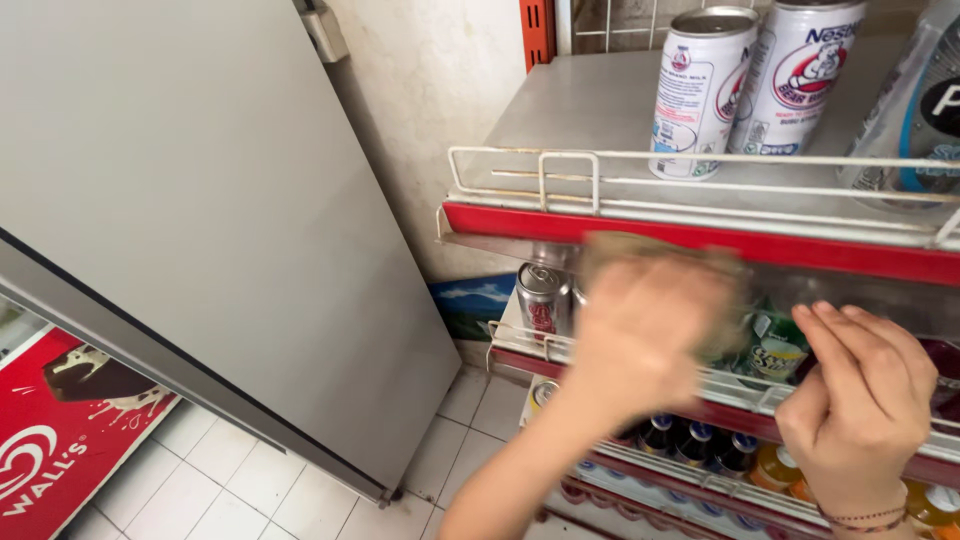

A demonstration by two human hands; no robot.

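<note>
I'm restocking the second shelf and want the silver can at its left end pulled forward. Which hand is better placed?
The left hand. It hovers, blurred, just beside the silver can, at the wire rail. The right hand is further along, by the green can, so it would have to cross over.

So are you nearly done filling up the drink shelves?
Done: two white cans stand on the top shelf, bottles fill lower rows. In hand: the left hand, blurred, and right hand reach the middle shelf beside a silver can. Left: the top shelf's bare stretch.
</note>
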